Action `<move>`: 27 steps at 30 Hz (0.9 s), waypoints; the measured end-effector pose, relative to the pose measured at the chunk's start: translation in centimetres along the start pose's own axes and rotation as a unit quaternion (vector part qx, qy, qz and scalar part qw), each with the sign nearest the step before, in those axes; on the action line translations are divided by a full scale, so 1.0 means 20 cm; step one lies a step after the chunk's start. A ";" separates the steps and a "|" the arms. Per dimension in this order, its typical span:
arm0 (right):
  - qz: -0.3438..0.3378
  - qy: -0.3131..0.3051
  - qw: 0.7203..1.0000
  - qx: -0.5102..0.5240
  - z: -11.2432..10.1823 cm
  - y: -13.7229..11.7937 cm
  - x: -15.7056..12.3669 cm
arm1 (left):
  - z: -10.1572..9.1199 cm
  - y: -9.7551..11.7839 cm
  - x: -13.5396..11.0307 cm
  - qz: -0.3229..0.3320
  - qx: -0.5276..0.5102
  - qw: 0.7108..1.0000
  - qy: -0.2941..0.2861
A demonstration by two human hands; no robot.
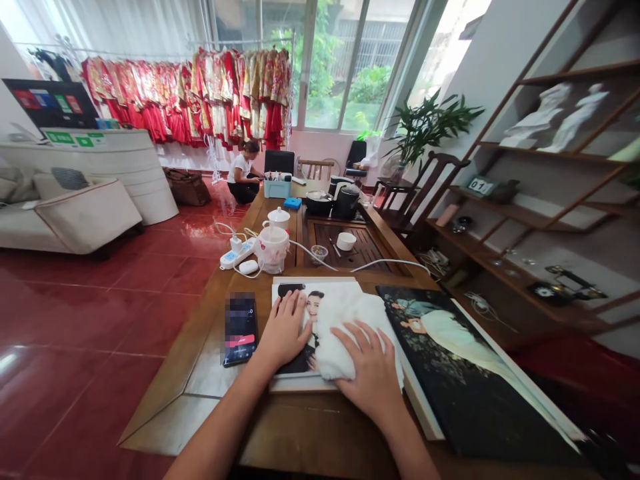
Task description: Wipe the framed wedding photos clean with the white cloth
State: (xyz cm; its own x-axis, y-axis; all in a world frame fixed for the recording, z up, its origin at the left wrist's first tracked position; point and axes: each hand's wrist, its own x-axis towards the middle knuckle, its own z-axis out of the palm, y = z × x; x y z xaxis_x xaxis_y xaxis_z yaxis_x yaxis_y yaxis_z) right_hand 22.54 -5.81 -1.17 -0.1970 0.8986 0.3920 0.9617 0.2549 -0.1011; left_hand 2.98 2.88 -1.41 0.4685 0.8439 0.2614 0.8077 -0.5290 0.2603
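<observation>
A photo panel (295,363) with a printed portrait lies flat on the wooden table in front of me. My left hand (286,328) rests on its left part, palm down with the fingers stretched out. On the panel's right part sits a bunched, fluffy white cloth (340,313), which hides some of the print. My right hand (369,363) grips this cloth from above, its fingers spread and slightly bent over it and the thumb at its near edge. Close by on the right is a larger dark photo panel (450,380) showing a figure in a pale dress.
Left of the panel lies a phone (241,330). Beyond are a power strip (238,253), a decorated cup (273,250), a small white bowl (346,241) and a dark kettle (346,202). A white cable (390,262) crosses the table. A person (243,173) crouches near the far end.
</observation>
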 end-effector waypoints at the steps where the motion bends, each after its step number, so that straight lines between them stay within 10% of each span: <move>1: -0.001 -0.004 1.000 0.002 0.00 0.00 0.01 | 0.00 0.00 0.00 -0.001 -0.001 1.000 0.001; 13: 0.020 0.012 1.000 -0.011 0.02 0.04 0.33 | 0.00 -0.01 0.00 0.002 -0.004 1.000 0.001; 27: 0.007 0.000 1.000 -0.008 -0.02 -0.04 0.01 | 0.01 -0.01 0.00 0.002 -0.002 1.000 0.010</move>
State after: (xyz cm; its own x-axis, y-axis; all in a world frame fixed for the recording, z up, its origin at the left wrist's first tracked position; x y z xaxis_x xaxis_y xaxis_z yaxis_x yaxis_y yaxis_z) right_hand 21.74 -6.04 -0.57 -0.1825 0.9022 0.3909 0.9676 0.2354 -0.0915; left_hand 2.95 2.93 -1.69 0.4647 0.8397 0.2809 0.8041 -0.5330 0.2633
